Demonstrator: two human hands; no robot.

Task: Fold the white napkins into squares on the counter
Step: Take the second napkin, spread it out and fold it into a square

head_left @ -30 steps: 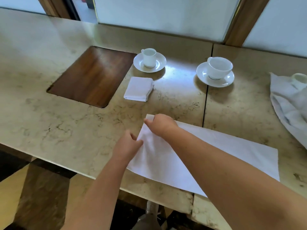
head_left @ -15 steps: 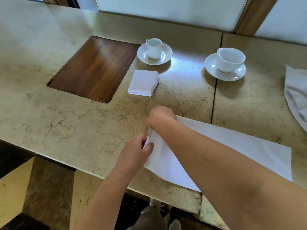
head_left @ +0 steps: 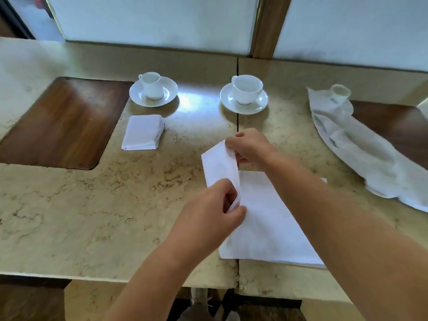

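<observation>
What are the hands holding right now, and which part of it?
Both hold the napkin by its lifted left edge: the right hand pinches the far corner, the left hand the near corner.

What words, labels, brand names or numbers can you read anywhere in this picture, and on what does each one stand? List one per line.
None: no readable text shows in this view.
The napkin being folded, the folded napkin and the loose cloth are plain white.
The two cups and their saucers carry no print.
The counter shows only marble veining.
</observation>
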